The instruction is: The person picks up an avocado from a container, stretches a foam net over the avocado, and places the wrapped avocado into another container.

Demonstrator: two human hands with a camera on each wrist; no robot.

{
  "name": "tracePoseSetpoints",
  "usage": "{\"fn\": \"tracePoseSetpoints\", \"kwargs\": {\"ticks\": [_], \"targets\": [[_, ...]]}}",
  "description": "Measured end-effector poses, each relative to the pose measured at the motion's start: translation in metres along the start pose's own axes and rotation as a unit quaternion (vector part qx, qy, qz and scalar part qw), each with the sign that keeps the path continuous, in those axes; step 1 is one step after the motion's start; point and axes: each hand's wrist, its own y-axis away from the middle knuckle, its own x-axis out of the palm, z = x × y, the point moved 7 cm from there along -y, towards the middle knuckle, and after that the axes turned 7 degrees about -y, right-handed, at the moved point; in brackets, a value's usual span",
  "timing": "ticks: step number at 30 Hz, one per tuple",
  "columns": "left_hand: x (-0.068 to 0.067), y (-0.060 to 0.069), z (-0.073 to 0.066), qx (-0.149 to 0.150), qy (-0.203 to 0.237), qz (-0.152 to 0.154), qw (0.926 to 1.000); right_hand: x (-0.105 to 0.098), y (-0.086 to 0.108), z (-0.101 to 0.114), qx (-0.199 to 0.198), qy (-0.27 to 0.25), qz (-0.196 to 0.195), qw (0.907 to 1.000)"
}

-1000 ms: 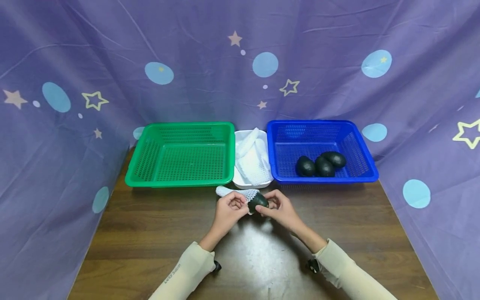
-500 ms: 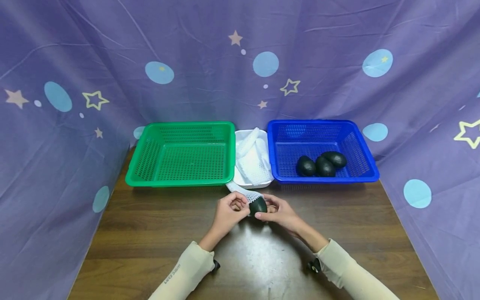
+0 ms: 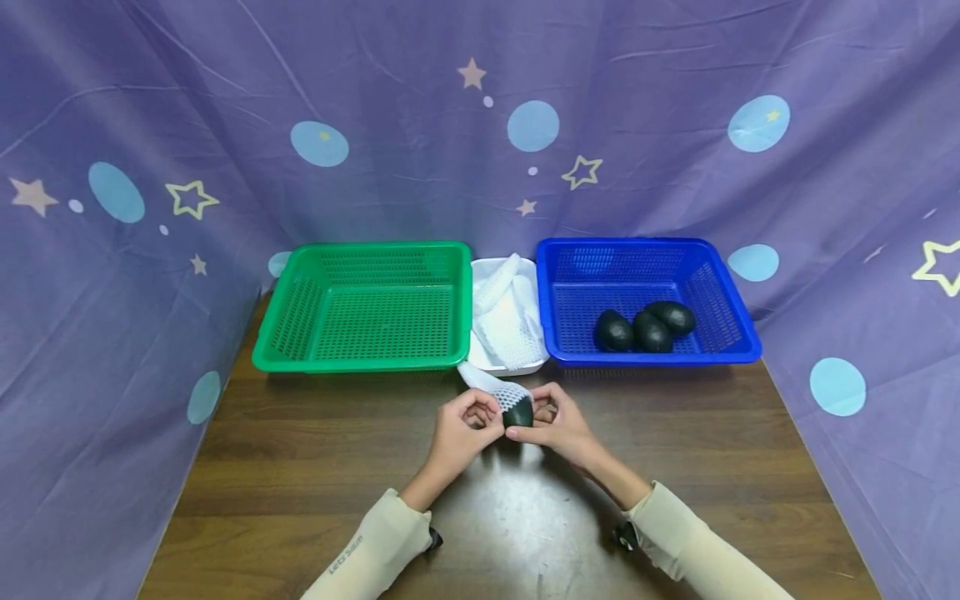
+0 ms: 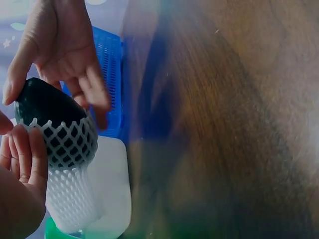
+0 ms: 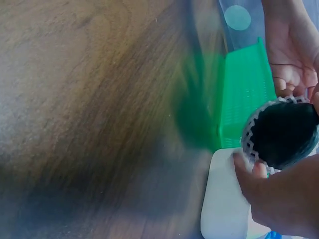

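Note:
A dark avocado sits partly inside a white foam net sleeve, its bare end toward the person. The sleeve's loose tail points back toward the white tray. My left hand pinches the sleeve's open edge between thumb and fingers. With thumb and fingers, my right hand grips the avocado from the other side. In the left wrist view, the net's zigzag rim runs round the avocado. The right wrist view looks onto the avocado's bare end, ringed by netting.
At the back left stands a green basket with nothing in it. A blue basket at the back right holds several avocados. Between them, a white tray carries more foam net sleeves. Wooden tabletop lies in front.
The sleeve has come further over the avocado, which shows less bare skin. Its tail has swung from pointing left to pointing back at the tray. The avocado has turned bare end forward.

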Motion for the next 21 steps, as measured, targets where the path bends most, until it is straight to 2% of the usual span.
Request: {"fn": "tracePoseSetpoints", "kwargs": {"ticks": [3, 6, 10, 14, 21], "targets": [[-0.001, 0.000, 0.007, -0.014, 0.031, 0.008, 0.9994, 0.002, 0.000, 0.003, -0.008, -0.005, 0.004, 0.9999], [-0.001, 0.000, 0.012, -0.028, 0.043, 0.022, 0.9985, 0.001, 0.000, 0.005, -0.013, 0.005, -0.002, 0.9999], [0.000, 0.000, 0.021, -0.066, 0.063, 0.031, 0.9954, -0.001, 0.000, 0.004, -0.016, 0.027, -0.012, 0.9994], [0.000, 0.000, 0.028, -0.111, 0.092, 0.023, 0.9893, -0.002, 0.000, 0.005, -0.027, 0.052, -0.028, 0.9979], [-0.002, -0.001, 0.031, -0.141, 0.125, -0.001, 0.9821, -0.001, 0.001, 0.008, -0.046, 0.071, -0.041, 0.9956]]}}
